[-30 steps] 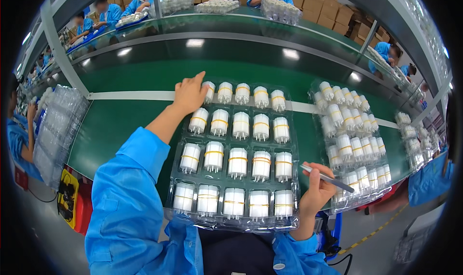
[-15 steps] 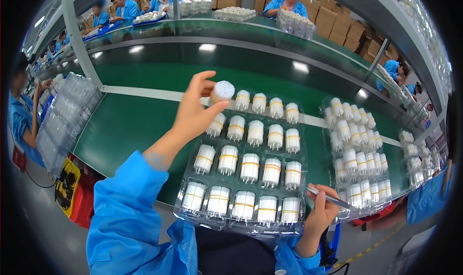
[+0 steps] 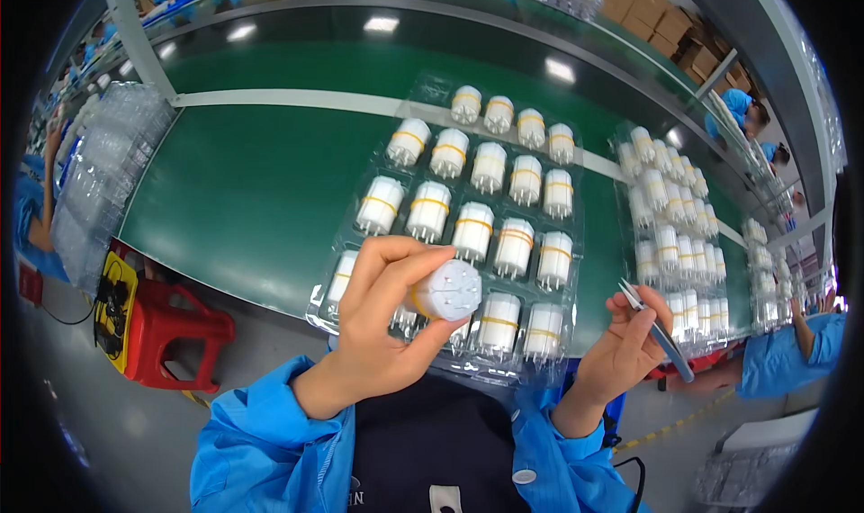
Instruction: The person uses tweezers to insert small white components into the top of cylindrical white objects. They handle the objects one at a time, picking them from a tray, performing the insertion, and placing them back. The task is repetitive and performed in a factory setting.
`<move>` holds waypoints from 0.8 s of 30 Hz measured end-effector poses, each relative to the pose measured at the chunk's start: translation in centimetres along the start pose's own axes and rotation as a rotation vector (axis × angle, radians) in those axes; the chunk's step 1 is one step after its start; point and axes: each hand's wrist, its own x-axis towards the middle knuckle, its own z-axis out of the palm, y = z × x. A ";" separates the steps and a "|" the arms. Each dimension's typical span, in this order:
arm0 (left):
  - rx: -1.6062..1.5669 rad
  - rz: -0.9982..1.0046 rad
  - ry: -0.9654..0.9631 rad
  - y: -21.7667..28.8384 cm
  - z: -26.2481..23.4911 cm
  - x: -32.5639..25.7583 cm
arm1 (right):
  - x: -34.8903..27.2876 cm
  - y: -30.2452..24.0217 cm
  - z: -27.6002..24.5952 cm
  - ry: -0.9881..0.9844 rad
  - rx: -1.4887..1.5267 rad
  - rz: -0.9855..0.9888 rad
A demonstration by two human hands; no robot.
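My left hand (image 3: 382,319) pinches a white cylindrical part (image 3: 453,290) between thumb and fingers, above the near rows of a clear plastic tray (image 3: 423,88). The part's flat end, with small details I cannot make out, faces toward me. Several similar white cylinders (image 3: 472,231) with yellow bands and metal pins stand in rows in the tray; my left hand hides some in the near row. At the tray's right, my right hand (image 3: 625,351) is closed around metal tweezers (image 3: 664,340), their tips pointing up and left, apart from the tray.
Another filled clear tray (image 3: 621,144) lies to the right on the green work surface (image 3: 243,189). Stacked clear trays (image 3: 108,162) stand at the left edge. A red stool (image 3: 175,333) is below on the left. Co-workers in blue sit around the line.
My left hand has brought the white cylinder from the tray's far left corner back toward me. The tweezers in my right hand now stand steeper. The view has tilted down.
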 end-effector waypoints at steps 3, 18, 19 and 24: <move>-0.043 0.027 0.042 -1.1 2.2 -0.6 | -0.6 -3.5 2.4 -0.202 0.174 0.010; 0.087 0.211 0.171 -1.1 3.5 -0.8 | -1.7 -4.0 6.1 -0.497 0.326 0.191; 0.082 0.216 0.182 -1.1 3.6 -0.8 | -1.7 -4.0 6.1 -0.496 0.333 0.199; 0.091 0.252 0.231 -1.2 3.9 -0.9 | -1.7 -3.9 6.2 -0.518 0.333 0.210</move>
